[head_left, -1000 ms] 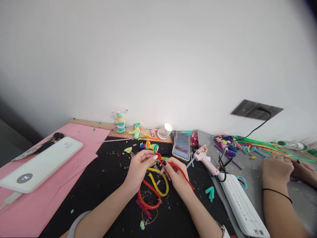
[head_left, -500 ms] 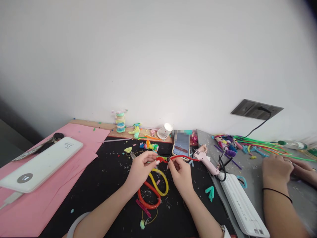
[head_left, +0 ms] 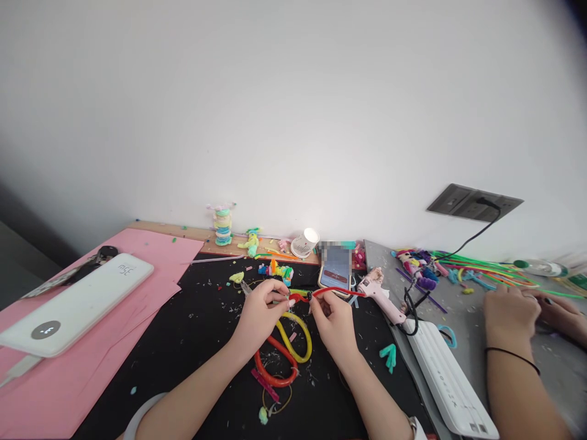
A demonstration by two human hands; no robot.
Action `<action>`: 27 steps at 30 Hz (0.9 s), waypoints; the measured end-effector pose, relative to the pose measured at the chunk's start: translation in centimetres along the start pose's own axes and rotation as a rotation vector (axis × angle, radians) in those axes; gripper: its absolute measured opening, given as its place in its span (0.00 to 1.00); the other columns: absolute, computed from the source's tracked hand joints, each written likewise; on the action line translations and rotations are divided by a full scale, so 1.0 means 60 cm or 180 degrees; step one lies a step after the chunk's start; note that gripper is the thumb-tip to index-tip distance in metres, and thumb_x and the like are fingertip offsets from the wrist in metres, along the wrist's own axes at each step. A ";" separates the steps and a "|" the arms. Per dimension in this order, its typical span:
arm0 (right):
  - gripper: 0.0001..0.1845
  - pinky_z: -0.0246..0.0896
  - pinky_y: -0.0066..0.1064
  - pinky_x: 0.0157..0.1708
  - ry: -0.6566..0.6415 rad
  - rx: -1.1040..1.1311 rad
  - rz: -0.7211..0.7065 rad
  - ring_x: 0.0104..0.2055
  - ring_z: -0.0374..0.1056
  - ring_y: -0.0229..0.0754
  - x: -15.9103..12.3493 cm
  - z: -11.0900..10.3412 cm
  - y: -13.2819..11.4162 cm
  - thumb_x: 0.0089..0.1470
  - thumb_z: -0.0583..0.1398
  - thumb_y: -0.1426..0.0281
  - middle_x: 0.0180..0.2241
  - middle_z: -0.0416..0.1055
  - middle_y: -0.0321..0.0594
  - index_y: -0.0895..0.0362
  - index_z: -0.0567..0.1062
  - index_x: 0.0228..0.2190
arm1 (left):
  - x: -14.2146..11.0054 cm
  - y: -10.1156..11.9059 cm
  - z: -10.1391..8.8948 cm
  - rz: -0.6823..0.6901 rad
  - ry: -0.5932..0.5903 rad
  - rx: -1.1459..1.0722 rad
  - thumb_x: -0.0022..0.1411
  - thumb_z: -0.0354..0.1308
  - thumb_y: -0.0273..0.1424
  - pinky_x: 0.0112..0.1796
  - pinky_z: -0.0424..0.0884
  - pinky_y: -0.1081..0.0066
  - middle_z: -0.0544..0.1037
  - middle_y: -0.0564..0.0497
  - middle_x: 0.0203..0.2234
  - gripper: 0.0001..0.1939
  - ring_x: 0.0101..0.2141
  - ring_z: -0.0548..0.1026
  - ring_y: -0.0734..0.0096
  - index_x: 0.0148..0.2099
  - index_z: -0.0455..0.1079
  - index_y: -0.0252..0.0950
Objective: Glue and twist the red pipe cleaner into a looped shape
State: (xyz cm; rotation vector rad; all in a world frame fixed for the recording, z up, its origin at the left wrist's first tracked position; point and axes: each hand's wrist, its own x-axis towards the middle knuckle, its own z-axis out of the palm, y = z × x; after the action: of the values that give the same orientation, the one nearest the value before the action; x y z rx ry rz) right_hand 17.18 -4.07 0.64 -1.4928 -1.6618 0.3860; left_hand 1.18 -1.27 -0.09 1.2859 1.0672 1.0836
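Observation:
My left hand (head_left: 268,302) and my right hand (head_left: 332,315) both pinch a red pipe cleaner (head_left: 339,289) above the black mat (head_left: 202,342). Its short twisted part shows between my fingertips, and its free end runs right towards the pink glue gun (head_left: 384,296). Below my hands lie a yellow loop (head_left: 306,342) and a thicker red loop (head_left: 277,383), partly covered by my left hand. Metal tool tips (head_left: 246,287) poke out behind my left hand; the rest of that tool is hidden. A phone (head_left: 336,269) leans just beyond my right hand.
On the left, a white power bank (head_left: 82,302) rests on pink paper (head_left: 123,342). A paper cup (head_left: 305,243) stands near the wall. To the right are a white power strip (head_left: 447,373), pipe cleaners (head_left: 486,263) and a co-worker's hands (head_left: 513,311). Teal pieces (head_left: 389,357) lie on the mat.
Both my hands keep their grip in nearly the same place. The red pipe cleaner's twisted part has shifted slightly between my fingertips. The co-worker's hands have moved a little.

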 end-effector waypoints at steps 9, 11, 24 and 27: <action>0.12 0.53 0.25 0.21 -0.0001 0.0030 -0.0005 0.19 0.60 0.35 0.000 0.000 0.000 0.54 0.54 0.68 0.18 0.65 0.35 0.58 0.67 0.21 | 0.001 -0.009 0.000 0.0072 -0.0065 0.0049 0.50 0.59 0.28 0.34 0.71 0.71 0.74 0.53 0.26 0.04 0.32 0.75 0.68 0.30 0.66 0.36; 0.12 0.53 0.25 0.22 -0.0002 0.0015 0.0014 0.19 0.61 0.36 0.000 0.000 0.003 0.54 0.54 0.68 0.18 0.65 0.35 0.58 0.67 0.21 | 0.001 -0.011 0.000 0.0064 -0.0068 0.0045 0.50 0.59 0.29 0.35 0.71 0.70 0.75 0.52 0.26 0.03 0.32 0.75 0.67 0.30 0.68 0.36; 0.13 0.52 0.25 0.21 0.0056 -0.0010 -0.0016 0.19 0.59 0.35 0.001 -0.002 -0.001 0.54 0.54 0.68 0.18 0.63 0.33 0.57 0.66 0.20 | -0.003 0.000 -0.002 -0.0011 0.0025 0.0091 0.49 0.60 0.30 0.37 0.73 0.67 0.79 0.49 0.27 0.04 0.32 0.77 0.63 0.29 0.73 0.35; 0.13 0.52 0.25 0.21 0.0050 -0.0032 -0.0015 0.19 0.59 0.35 0.001 -0.003 -0.001 0.55 0.54 0.68 0.18 0.63 0.33 0.57 0.65 0.20 | -0.003 -0.001 -0.002 -0.0003 0.0010 0.0105 0.49 0.60 0.30 0.37 0.73 0.66 0.80 0.49 0.27 0.04 0.32 0.77 0.62 0.29 0.74 0.35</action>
State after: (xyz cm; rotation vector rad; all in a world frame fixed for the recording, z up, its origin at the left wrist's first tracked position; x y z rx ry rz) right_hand 17.26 -4.06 0.82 -1.4954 -1.6571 0.3630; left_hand 1.05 -1.41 -0.15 1.3101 1.0919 1.0717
